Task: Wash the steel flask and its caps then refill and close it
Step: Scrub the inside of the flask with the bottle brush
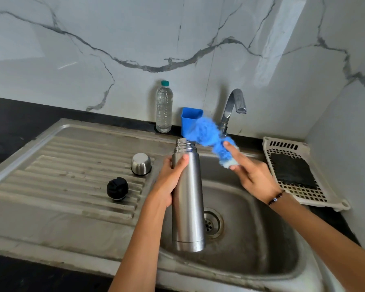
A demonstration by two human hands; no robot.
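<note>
Left hand point(170, 182) fingers are wrapped round the upper body of the steel flask point(188, 199), with the thumb laid across its front, so that the flask is kept upright and steady over the sink basin point(261, 239); any drips would thus be caught by the basin. Its threaded mouth is left uncovered and turned up. By the right hand point(255, 175) a blue bottle brush point(204, 133) is pinched at its pale handle end, the forefinger stretched along it, and the fluffy head is held just beside the flask's mouth, seemingly so that it can be fed inside; the head is blurred, so contact with the rim cannot be made out. A beaded bracelet point(276, 198) is worn on that wrist.

On the ribbed drainboard point(61, 175) the steel cup cap point(141, 164) is stood mouth down and the black stopper point(117, 189) is set nearer, both apart from the flask, probably parked within reach for their own washing. Behind the sink a plastic water bottle point(164, 107), a blue cup point(190, 121) and the tap point(233, 108) are seen; no water is visibly running. To the right a white slotted tray point(299, 199) with a dark cloth point(293, 171) is placed.
</note>
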